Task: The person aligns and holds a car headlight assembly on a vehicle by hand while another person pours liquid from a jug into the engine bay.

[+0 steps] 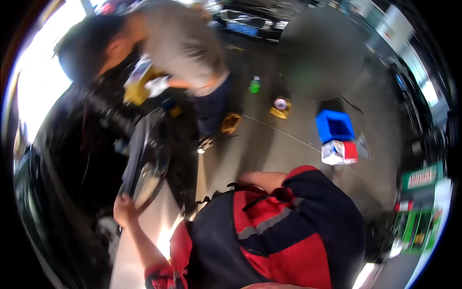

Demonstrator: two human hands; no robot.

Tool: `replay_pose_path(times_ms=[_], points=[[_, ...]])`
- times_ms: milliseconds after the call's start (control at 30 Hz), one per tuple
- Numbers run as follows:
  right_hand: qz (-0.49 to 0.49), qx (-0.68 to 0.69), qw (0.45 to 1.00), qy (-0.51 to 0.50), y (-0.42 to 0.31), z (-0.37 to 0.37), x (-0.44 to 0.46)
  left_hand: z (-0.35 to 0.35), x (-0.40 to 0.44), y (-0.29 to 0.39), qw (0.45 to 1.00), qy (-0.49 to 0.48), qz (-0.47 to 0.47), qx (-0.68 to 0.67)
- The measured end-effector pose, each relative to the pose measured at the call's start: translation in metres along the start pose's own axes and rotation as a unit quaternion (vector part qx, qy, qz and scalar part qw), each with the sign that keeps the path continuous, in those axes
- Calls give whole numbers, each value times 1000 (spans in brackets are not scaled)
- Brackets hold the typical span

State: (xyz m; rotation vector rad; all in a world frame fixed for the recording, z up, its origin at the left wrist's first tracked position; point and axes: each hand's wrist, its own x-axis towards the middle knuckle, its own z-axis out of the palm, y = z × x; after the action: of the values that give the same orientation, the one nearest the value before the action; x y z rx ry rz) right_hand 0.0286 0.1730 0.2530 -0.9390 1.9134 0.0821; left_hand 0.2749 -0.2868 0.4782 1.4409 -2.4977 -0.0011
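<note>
At the car [72, 168], left hand [125, 210] gripping dark curved part [136, 150] (blurred)

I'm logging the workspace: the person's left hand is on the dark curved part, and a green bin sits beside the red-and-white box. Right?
Not green: the head view shows a blue bin beside the red-and-white box; the left hand is on the dark curved part.

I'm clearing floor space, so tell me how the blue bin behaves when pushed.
The blue bin is probably stiff: its walls look straight. Its broad shape suggests sliding, not tipping. The dark inside leaves weight uncertain.
</note>
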Motion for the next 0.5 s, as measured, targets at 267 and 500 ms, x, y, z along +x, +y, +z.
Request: replay_pose_path(times_ms=[267, 500], points=[[79, 74, 992, 70, 49, 49, -28, 7, 7, -7, 999, -32, -1, 38], [124, 150, 979, 56, 75, 88, -121, 0, 8, -1, 997, -58, -31, 33]])
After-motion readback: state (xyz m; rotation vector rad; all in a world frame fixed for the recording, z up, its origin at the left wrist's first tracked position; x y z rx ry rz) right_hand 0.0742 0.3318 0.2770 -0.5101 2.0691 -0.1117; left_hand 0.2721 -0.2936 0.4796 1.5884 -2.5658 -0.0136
